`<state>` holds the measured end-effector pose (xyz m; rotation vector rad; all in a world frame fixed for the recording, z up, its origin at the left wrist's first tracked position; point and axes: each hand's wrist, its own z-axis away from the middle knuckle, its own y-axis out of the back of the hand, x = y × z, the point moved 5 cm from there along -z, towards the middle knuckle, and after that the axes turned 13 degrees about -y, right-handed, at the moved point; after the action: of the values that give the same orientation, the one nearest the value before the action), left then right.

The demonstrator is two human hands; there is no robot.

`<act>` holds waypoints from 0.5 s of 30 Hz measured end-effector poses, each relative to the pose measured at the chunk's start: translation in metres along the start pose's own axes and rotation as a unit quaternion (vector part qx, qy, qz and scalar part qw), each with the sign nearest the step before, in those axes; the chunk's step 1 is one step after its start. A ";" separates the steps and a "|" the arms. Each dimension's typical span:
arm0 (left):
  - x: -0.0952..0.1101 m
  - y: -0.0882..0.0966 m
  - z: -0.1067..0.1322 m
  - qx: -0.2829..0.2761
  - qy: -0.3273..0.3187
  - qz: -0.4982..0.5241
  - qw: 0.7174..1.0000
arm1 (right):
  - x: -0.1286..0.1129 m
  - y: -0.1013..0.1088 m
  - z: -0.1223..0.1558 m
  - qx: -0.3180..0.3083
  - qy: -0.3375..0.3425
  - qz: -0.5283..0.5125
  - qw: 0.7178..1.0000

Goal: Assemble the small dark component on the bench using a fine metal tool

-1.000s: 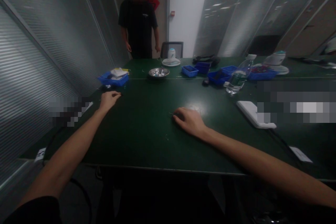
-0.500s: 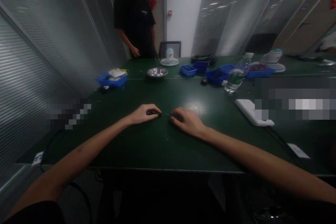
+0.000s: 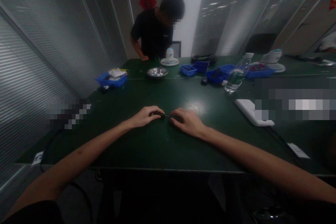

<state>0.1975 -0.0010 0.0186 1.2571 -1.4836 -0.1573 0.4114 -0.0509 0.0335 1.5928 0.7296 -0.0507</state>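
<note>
Glass partitions with blinds are enclosing the room, and a long dark green counter [image 3: 147, 150] is stretching away toward a pale wall. At its far end a co-worker [image 3: 154, 33] in a black top is leaning forward, one hand resting near the edge. Beside that person, a white fan [image 3: 170, 55] is sitting behind a metal bowl [image 3: 157, 77] that is holding small white pieces.

Close to the near edge, the left hand [image 3: 145, 116] is grasping a small dark piece [image 3: 162, 116], its fingers curling around it. Just opposite, the right hand [image 3: 189, 121] is lying on the counter, its fingers closing on a thin rod [image 3: 167, 116] that is pointing at the dark piece between the two hands. Whether the rod is entering the piece or only meeting it, one cannot tell.

A blue tray [image 3: 115, 82] is standing farther back on the left, carrying something white. To the right, a clear bottle [image 3: 235, 81] is standing behind a white flat box [image 3: 248, 110].
</note>
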 end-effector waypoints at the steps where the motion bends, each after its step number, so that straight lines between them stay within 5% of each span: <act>1: 0.001 0.000 0.000 -0.003 0.004 0.008 1.000 | 0.000 0.000 0.000 0.001 0.005 0.001 1.000; 15: 0.014 -0.009 -0.003 -0.062 0.016 0.103 0.993 | -0.005 -0.007 0.005 -0.012 0.078 0.010 0.997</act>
<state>0.2076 -0.0141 0.0225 0.9978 -1.5421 -0.0906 0.4056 -0.0576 0.0286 1.5946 0.8321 0.0989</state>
